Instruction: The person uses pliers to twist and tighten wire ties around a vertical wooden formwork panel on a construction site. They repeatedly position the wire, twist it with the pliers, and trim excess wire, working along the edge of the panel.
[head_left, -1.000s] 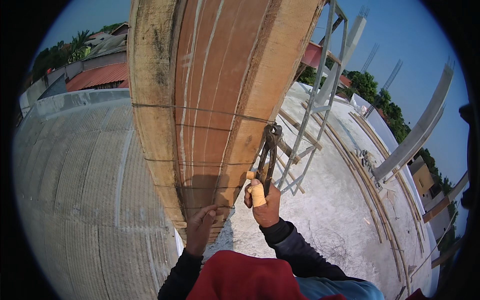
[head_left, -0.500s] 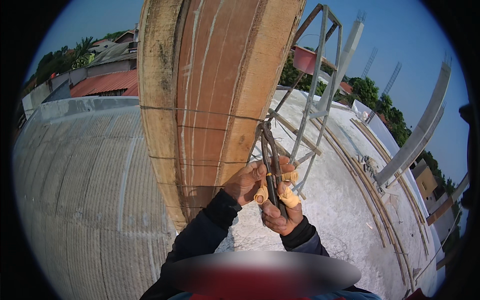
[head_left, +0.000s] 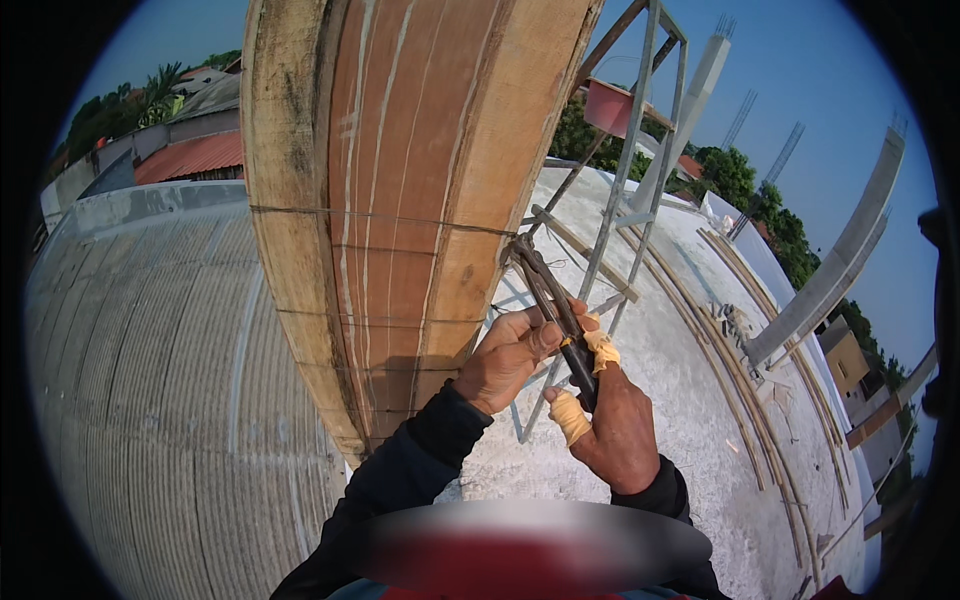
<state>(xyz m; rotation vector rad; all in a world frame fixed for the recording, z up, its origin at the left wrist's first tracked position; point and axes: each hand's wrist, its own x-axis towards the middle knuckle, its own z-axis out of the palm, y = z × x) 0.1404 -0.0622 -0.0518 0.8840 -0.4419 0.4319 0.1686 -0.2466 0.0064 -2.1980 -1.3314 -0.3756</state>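
Pinching dark pincers point(head_left: 553, 282) mid-handle with thumb and fingers of left hand point(head_left: 500, 365); touching lower handles with right hand point(head_left: 620, 425), with wrapped thumb spread away; keeping pincer head at right edge of timber casing point(head_left: 500, 150), by wire point(head_left: 385, 217)

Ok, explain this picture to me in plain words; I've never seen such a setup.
There is no robot here, only a person's own two hands. A wide fisheye camera worn on the head looks down, so straight edges bend near the rim. The left hand holds dark pincers; the right hand is at their handles, its taped thumb spread away. Their head sits at a wire crossing a timber form. To the right, long poles lie on a pale surface.
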